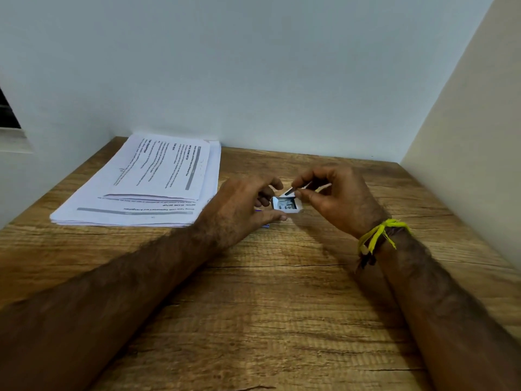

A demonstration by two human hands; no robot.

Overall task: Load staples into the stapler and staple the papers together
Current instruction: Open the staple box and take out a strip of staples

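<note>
On the wooden table [282,320], which fills my view up to the pale wall, I see a fanned stack of printed papers [146,187] lying flat at the far left, well apart from nothing else but my left wrist, which passes just beside its near right corner. My left hand [242,210] sits right of the stack, fingers curled, thumb and fingertips steadying a small white staple box [286,205] that rests open on the table between both hands; a bit of purple shows under that hand, too hidden for me to name. My right hand [335,196], with a yellow thread band [377,235] tied round its wrist, hovers just right of the box, forefinger and thumb pinched on a thin grey strip of staples [298,189] held tilted over the box's far edge. Inside the box I make out more grey staples, blurred. I cannot find the stapler in this view
</note>
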